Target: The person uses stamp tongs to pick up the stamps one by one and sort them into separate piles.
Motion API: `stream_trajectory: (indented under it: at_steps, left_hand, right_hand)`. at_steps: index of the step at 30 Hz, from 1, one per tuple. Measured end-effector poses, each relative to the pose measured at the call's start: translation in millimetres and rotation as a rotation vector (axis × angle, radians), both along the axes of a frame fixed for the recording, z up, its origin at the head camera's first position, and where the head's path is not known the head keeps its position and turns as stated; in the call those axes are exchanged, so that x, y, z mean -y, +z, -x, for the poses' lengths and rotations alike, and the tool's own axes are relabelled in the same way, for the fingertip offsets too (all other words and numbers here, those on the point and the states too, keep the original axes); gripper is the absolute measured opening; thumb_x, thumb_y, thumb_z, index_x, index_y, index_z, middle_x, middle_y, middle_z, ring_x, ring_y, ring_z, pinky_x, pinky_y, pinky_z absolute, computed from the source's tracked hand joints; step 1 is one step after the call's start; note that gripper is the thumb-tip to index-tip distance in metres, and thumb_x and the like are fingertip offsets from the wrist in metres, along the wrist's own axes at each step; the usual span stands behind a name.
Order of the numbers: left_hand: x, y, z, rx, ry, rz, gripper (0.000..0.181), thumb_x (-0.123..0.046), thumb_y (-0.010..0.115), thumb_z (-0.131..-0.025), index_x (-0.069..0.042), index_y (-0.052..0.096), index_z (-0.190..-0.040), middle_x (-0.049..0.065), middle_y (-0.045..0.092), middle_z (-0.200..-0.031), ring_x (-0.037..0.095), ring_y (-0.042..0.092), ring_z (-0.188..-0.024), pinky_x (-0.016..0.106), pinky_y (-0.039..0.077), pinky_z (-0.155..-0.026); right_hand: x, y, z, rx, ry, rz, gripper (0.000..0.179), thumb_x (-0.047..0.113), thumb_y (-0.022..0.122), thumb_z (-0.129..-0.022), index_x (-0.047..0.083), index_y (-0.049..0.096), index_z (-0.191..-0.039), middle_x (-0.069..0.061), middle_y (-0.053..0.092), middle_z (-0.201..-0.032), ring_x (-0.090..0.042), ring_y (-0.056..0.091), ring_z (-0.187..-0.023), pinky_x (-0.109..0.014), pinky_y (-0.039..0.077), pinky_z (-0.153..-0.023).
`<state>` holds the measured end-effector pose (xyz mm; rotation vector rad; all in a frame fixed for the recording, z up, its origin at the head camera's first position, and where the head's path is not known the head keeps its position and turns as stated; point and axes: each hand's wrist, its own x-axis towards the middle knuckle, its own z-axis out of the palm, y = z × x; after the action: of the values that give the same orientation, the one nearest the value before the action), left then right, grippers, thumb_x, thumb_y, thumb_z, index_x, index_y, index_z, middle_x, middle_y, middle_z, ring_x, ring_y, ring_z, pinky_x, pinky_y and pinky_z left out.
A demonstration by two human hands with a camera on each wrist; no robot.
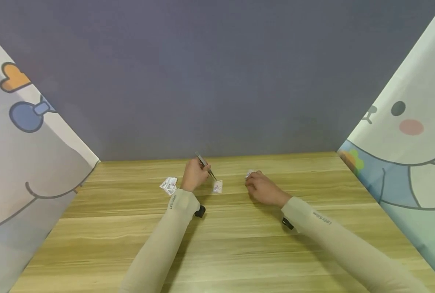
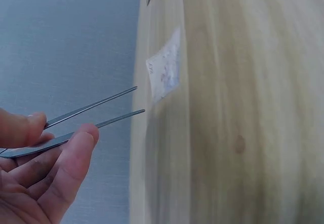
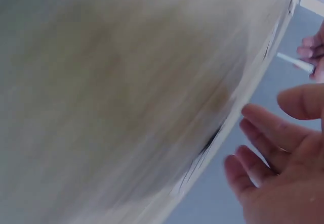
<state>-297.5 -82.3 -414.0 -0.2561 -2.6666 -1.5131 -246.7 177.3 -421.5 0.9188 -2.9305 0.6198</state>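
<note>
My left hand [image 1: 195,175] pinches a pair of metal tweezers [image 2: 96,114] between thumb and fingers. The two tweezer tips stand apart, close to a small white printed packet [image 1: 217,186] lying flat on the table; nothing shows between them in the left wrist view, where the packet [image 2: 165,68] lies just beyond. To the right, my right hand [image 1: 263,189] hovers low over the tabletop, fingers loosely bent and spread from the thumb, holding nothing in the right wrist view. Right at its fingertips is another whitish packet [image 1: 249,173], partly hidden by the hand.
Left of my left hand, a few overlapping white packets [image 1: 169,185] lie on the wood-grain table [image 1: 224,252]. A dark grey panel [image 1: 217,81] rises along the table's far edge. Cartoon-printed panels [image 1: 404,162] flank both sides.
</note>
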Motion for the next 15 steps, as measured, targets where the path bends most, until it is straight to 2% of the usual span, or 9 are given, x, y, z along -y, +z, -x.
stream_trajectory:
  at_steps: [4, 9, 12, 15]
  left_hand:
    - [2.0, -2.1, 0.4, 0.0, -0.001, 0.009, 0.011, -0.012, 0.06, -0.094, -0.001, 0.061, -0.096, 0.011, 0.066, -0.081, 0.019, 0.063, -0.062, 0.029, 0.048, -0.049]
    - [4.1, -2.7, 0.1, 0.015, 0.008, 0.011, 0.013, -0.012, 0.059, -0.095, 0.0, 0.062, -0.097, 0.011, 0.066, -0.081, 0.021, 0.064, -0.062, 0.029, 0.048, -0.048]
    - [4.5, -2.5, 0.7, 0.029, 0.016, 0.008, 0.013, -0.013, 0.059, -0.095, -0.001, 0.062, -0.098, 0.011, 0.066, -0.081, 0.024, 0.065, -0.063, 0.03, 0.049, -0.048]
    - [4.1, -2.7, 1.8, 0.043, 0.016, 0.016, 0.014, -0.015, 0.059, -0.095, -0.002, 0.061, -0.099, 0.011, 0.065, -0.081, 0.024, 0.065, -0.064, 0.031, 0.049, -0.049]
  right_hand:
    - [19, 0.8, -3.5, -0.015, 0.024, 0.05, 0.023, 0.005, 0.053, -0.094, -0.005, 0.066, -0.11, -0.011, 0.059, -0.114, -0.025, 0.049, -0.107, -0.04, 0.041, -0.093]
    - [45, 0.2, -6.3, 0.059, 0.105, 0.049, 0.027, 0.005, 0.05, -0.096, -0.002, 0.06, -0.121, -0.01, 0.057, -0.12, -0.025, 0.05, -0.114, -0.039, 0.041, -0.096]
    - [56, -2.8, -7.5, 0.116, 0.145, -0.002, 0.032, 0.008, 0.047, -0.098, 0.001, 0.056, -0.128, -0.01, 0.053, -0.13, -0.026, 0.045, -0.123, -0.04, 0.035, -0.103]
    - [63, -5.1, -8.8, 0.154, 0.149, -0.05, 0.033, 0.01, 0.045, -0.1, 0.004, 0.054, -0.131, -0.01, 0.048, -0.137, -0.027, 0.04, -0.129, -0.04, 0.031, -0.106]
